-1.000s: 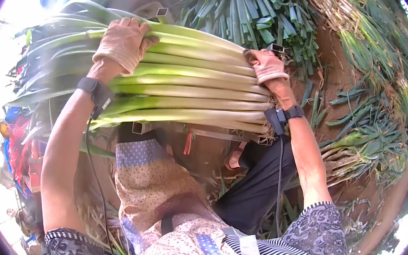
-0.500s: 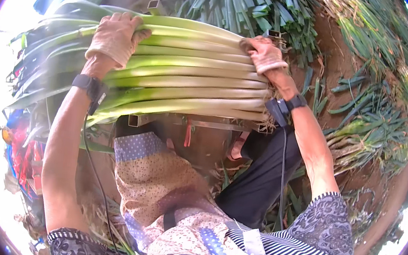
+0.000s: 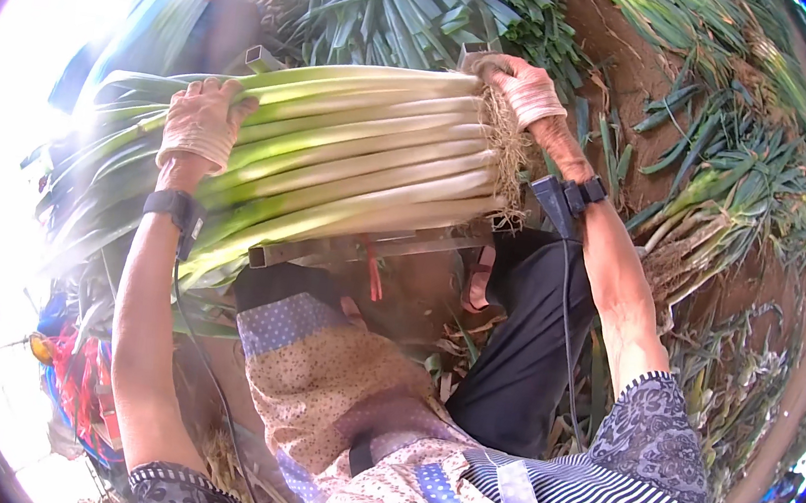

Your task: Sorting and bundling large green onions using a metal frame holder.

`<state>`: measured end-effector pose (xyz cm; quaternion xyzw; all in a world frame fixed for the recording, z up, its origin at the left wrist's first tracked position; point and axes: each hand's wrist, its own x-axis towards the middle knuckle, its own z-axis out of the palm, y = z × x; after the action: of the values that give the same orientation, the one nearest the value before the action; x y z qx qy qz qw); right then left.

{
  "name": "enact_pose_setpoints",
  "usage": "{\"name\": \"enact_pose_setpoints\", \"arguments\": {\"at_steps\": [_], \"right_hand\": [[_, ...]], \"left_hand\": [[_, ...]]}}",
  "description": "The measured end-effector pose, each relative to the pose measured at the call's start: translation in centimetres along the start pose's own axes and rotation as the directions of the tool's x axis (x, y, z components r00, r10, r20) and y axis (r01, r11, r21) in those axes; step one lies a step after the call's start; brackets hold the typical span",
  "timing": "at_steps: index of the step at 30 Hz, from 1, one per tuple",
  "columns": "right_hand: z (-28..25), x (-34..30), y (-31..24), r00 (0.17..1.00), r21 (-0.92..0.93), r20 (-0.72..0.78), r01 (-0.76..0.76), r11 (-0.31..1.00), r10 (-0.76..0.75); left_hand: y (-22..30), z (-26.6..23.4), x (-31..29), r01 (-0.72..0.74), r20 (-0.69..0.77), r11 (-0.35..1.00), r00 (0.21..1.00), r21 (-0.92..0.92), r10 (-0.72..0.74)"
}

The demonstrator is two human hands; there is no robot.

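A broad row of long green onions [image 3: 364, 153] lies side by side across a low metal frame [image 3: 404, 244] in front of me. Their dark leaves fan out to the left, and their white stems end in shaggy roots on the right. My left hand [image 3: 201, 124], in a pale glove, curls over the far edge of the row where the stems turn green. At the far root end, my gloved right hand [image 3: 519, 88] is closed round the outermost stems. Some of its fingertips are hidden behind the roots.
Beyond the frame lies a large heap of green onion leaves [image 3: 420, 15]. More onions with roots [image 3: 726, 204] are spread on the brown soil at right. A red strap [image 3: 375, 273] hangs under the frame. Red plastic [image 3: 91, 375] lies at left. Cables run from both wristbands.
The row now slopes, its root end higher in the picture, and more roots show. My right hand has shifted slightly left and up; my left hand sits lower. The whole view has shifted too.
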<state>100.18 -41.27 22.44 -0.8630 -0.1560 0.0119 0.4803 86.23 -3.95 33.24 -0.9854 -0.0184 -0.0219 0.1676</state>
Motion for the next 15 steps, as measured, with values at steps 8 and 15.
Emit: {"name": "enact_pose_setpoints", "arguments": {"at_steps": [8,15], "right_hand": [[2.9,-2.2,-2.1,0.896,-0.719,0.318,0.441,0.538,-0.309],[4.2,-2.6,-1.5,0.915,-0.696,0.279,0.401,0.596,-0.290]], "left_hand": [[-0.6,0.1,0.2,-0.002,0.023,0.999,1.000,0.050,0.001],[-1.0,-0.1,0.1,-0.005,0.001,1.000,1.000,0.025,0.005]]}}
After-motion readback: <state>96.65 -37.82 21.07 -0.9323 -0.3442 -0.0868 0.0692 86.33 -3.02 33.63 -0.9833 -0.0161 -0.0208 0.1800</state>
